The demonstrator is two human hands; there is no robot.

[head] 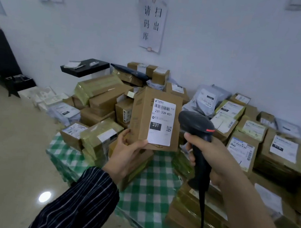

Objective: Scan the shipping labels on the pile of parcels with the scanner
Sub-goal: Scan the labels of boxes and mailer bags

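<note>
A: What's the surface, and the room round it?

B: A worktop (153,190) under a green-and-white checked cloth, set against a white wall. Paper notices (153,18) with handwritten characters hang there. To the left lies a pale glossy floor (5,141) with one bright reflection.

A: And what's on it?

B: A pile of parcels (101,96): brown cartons, several bound in yellowish tape, most with white labels. Grey poly mailers (206,98) sit at the back. Taller stacks of labelled boxes (280,152) stand on the right. A black tray (85,67) sits at the back left with small white items on it; I cannot tell what they are.

A: The hands?

B: The left grip (127,157), in a striped sleeve (83,201), grasps a small brown carton (143,116) by its lower left corner. It is upright above the cloth. Its shipping label (161,122) faces the camera and reads 231-239-K01. The right grip (211,158) is clenched round the handle of a black barcode scanner (196,126). The scanner head is just right of the carton. Its cable (201,219) hangs down from the handle.

A: Edges, free room?

B: The worktop's left edge runs below the left wrist. A strip of bare cloth lies under the hands, between the pile and the right stacks. White boxes (39,95) lie on the floor by the wall.
</note>
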